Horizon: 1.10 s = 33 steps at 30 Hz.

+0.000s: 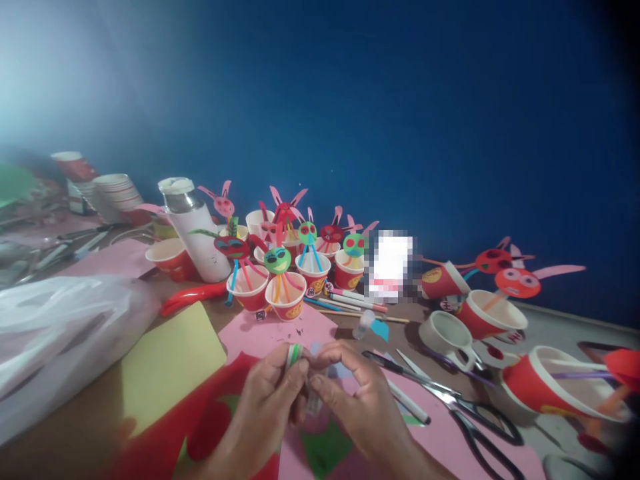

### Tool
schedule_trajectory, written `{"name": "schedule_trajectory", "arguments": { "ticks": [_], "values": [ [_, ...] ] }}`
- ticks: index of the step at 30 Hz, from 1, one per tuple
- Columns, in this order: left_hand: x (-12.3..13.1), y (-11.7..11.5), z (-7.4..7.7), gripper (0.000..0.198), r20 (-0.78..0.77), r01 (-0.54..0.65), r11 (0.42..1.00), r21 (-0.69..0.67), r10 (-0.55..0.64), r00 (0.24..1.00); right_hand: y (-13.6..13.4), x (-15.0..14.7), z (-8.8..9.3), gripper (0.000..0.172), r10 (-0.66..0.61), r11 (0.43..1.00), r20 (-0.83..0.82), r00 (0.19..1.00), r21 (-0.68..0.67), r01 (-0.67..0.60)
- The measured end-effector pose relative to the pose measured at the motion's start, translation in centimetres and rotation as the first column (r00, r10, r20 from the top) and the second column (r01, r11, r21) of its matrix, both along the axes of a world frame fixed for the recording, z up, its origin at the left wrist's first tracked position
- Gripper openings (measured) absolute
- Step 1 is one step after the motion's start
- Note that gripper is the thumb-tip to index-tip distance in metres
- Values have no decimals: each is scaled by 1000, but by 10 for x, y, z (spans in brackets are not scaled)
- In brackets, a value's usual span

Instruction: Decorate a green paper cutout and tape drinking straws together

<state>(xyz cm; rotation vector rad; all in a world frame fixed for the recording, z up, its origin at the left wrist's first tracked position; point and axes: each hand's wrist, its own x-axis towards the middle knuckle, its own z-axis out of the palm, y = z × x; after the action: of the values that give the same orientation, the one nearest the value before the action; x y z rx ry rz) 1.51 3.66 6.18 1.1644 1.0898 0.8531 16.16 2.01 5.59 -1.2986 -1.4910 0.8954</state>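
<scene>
Low in the middle of the view, my left hand is closed on a small white and green item, pinched between thumb and fingers. My right hand is beside it, thumb and fingers curled together around something small and clear that I cannot make out. The fingertips of both hands nearly meet. Under them lie pink paper, red paper and a green piece. A capped marker rests right of my right hand.
Several red paper cups with paper puppet faces stand behind. Black-handled scissors and a white mug are at right. Left are a plastic bag, yellow paper, red-handled tool and white bottle.
</scene>
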Motion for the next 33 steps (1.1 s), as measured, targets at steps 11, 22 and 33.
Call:
{"name": "schedule_trajectory", "arguments": {
  "ticks": [11, 22, 33],
  "values": [
    [-2, -3, -1, 46, 74, 27, 1000, -5, -26, 997, 1, 0, -3, 12, -66, 996, -114, 991, 55, 72],
    [-11, 12, 6, 18, 408, 56, 968, -243, 50, 911, 4, 15, 8, 20, -75, 997, -335, 939, -21, 72],
    [-11, 16, 0, 9, 528, 217, 887, -408, 34, 849, 8, 13, 6, 18, 32, 975, -257, 966, -204, -86]
  ]
}}
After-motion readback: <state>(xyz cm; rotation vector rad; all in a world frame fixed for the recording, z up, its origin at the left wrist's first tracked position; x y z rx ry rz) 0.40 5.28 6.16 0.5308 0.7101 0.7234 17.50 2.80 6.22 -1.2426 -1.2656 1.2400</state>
